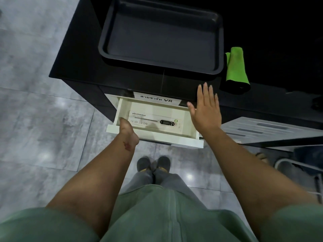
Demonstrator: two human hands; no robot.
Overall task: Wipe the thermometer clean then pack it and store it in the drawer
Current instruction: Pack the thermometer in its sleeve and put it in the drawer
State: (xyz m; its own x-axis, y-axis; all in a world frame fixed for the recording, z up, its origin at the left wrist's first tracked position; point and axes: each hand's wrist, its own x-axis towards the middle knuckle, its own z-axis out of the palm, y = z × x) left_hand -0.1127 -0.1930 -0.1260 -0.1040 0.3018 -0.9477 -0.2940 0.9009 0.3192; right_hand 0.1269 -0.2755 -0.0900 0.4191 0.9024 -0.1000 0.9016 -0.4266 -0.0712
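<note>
The white drawer (176,139) stands pulled out below the black counter. Inside it lies the thermometer pack (153,120), a flat clear sleeve with the black digital thermometer showing through at its right end. My left hand (126,130) grips the drawer's front edge at its left end, thumb over the rim and fingers hidden underneath. My right hand (205,109) hovers flat with fingers spread over the drawer's right side, holding nothing. A green cloth (236,67) lies folded on the counter to the right.
A large black tray (161,65) sits on the black counter (78,67) above the drawer. A label reading "VR" (156,99) is on the cabinet front. A white slatted rack (262,130) is at the right. My feet stand on the grey tiled floor (43,119).
</note>
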